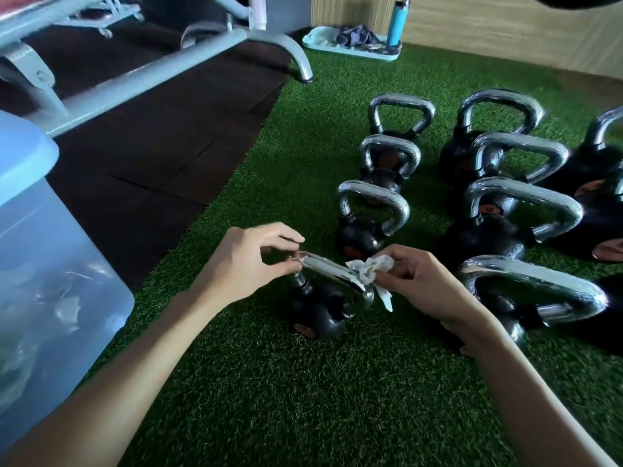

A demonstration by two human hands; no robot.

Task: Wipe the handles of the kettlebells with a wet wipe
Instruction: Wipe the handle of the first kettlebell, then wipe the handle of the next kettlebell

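Observation:
A small black kettlebell (318, 311) with a chrome handle (332, 269) stands on green turf in front of me. My left hand (249, 261) pinches the left end of that handle between thumb and fingertips. My right hand (428, 281) grips a crumpled white wet wipe (369, 269) and holds it against the right end of the same handle. Several more black kettlebells with chrome handles stand in rows to the right and beyond, the nearest at the right being (526, 291).
A translucent blue plastic bin (43, 251) stands at the left. A grey bench frame (141, 62) sits on dark rubber mats behind. At the back, a light blue tray (350, 48) holds a cloth and a teal bottle (396, 23) against a wooden wall.

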